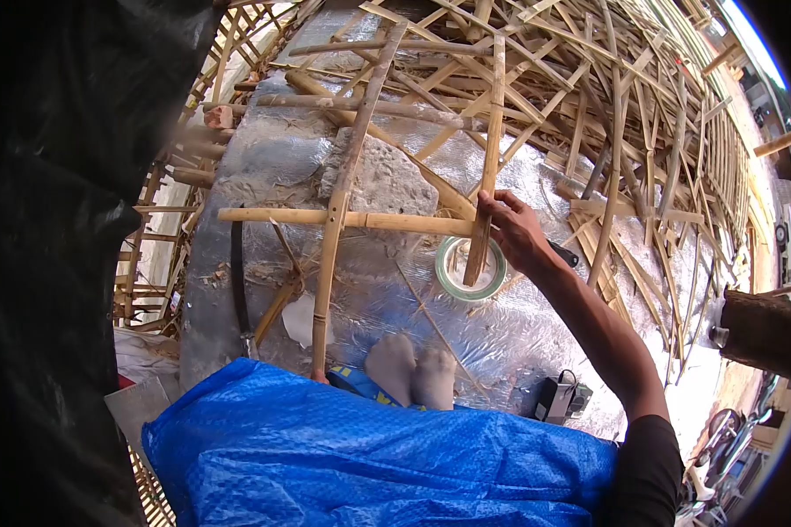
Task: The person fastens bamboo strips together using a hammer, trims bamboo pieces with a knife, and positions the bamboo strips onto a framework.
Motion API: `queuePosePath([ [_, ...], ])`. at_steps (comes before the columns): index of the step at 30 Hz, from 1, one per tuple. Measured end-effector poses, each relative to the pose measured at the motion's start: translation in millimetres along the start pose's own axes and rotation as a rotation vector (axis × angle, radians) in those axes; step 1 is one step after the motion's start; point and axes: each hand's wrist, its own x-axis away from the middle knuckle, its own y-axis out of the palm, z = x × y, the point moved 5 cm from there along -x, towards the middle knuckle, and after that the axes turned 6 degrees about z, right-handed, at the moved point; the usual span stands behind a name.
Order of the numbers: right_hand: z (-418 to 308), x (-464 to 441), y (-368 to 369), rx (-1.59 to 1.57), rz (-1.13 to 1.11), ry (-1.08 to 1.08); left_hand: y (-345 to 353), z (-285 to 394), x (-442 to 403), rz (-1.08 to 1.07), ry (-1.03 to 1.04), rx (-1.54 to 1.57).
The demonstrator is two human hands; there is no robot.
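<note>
My right hand is closed around the lower end of the right pole of a bamboo frame. Thumb and fingers pinch the pole just above its cut tip. A crosspiece joins the frame's two long poles, and further bars cross higher up. Only a sliver of my left hand shows, touching the bottom end of the left pole; the blue tarp over my lap hides the rest. Below my right hand lies a roll of pale green tape, and a black handle-like object sits behind my wrist.
Silver foil sheeting covers the ground, with a rough concrete block under the frame. A curved dark blade lies at left. Piled bamboo strips fill the back right. A small boxy device stands near the tarp.
</note>
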Motion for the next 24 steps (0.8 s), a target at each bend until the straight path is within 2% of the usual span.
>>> queuePosePath([
  [5,4,0,-1,-0.014,0.021,-0.024,-9,-12,1,-0.049,-0.023,-0.038],
  [10,1,8,2,0.040,-0.032,0.045,-24,-29,0,-0.105,-0.033,-0.086],
  [15,-5,10,1,0.133,-0.045,0.027,6,6,17,-0.108,-0.099,-0.047],
  [19,-18,-2,-2,0.328,-0.015,-0.163,1,-2,13,-0.057,-0.060,-0.046],
  [24,-34,-17,-13,0.341,0.047,-0.132,-1,-8,8,-0.072,0.042,-0.052],
])
